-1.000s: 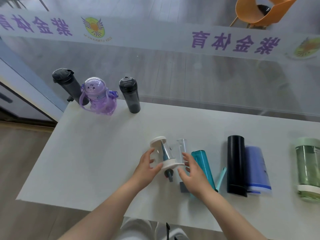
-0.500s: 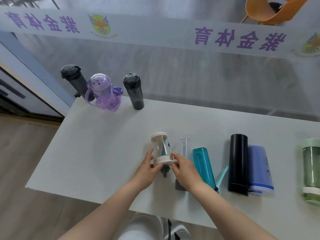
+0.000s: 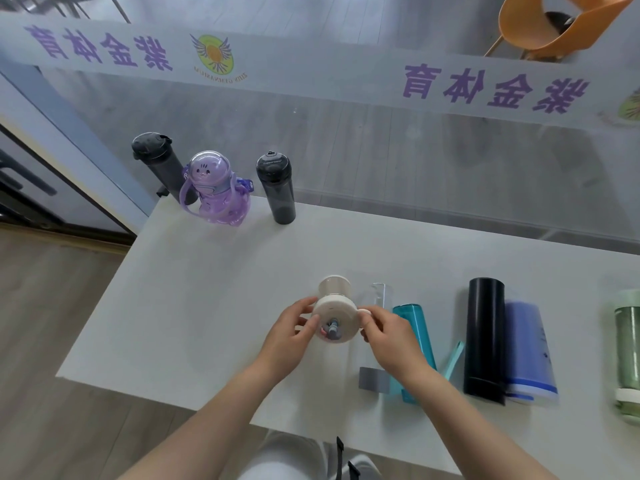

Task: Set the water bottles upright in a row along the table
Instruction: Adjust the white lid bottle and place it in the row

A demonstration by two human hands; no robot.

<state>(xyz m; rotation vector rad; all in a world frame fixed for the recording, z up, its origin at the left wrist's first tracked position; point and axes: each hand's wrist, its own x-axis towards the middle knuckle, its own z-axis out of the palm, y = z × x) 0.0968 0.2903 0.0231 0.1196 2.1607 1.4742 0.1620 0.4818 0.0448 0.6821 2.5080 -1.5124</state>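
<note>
- Nearest, at the tabletop's (image 3: 194,306) 6 o'clock edge, the left hand (image 3: 294,332) and right hand (image 3: 388,336) each keep a pinching grip on the cream lid rim of a small clear plastic bottle (image 3: 334,318), which is tipped up with its lid toward the camera.
- It looks light, rigid and smooth; holding by the lid suits it.
- At 3 o'clock, five bottles lie flat, among them a teal translucent bottle (image 3: 414,336) and a black cylindrical flask (image 3: 485,337).
- At 11 o'clock, far off, three stand upright, including a purple domed child's bottle (image 3: 214,188).

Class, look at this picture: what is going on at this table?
A person holds a clear bottle with a cream lid between the left hand and the right hand, near the front of the white table. Three bottles stand upright at the far left corner: two dark bottles and a purple one. To the right, teal, black, blue and green bottles lie on their sides.
</note>
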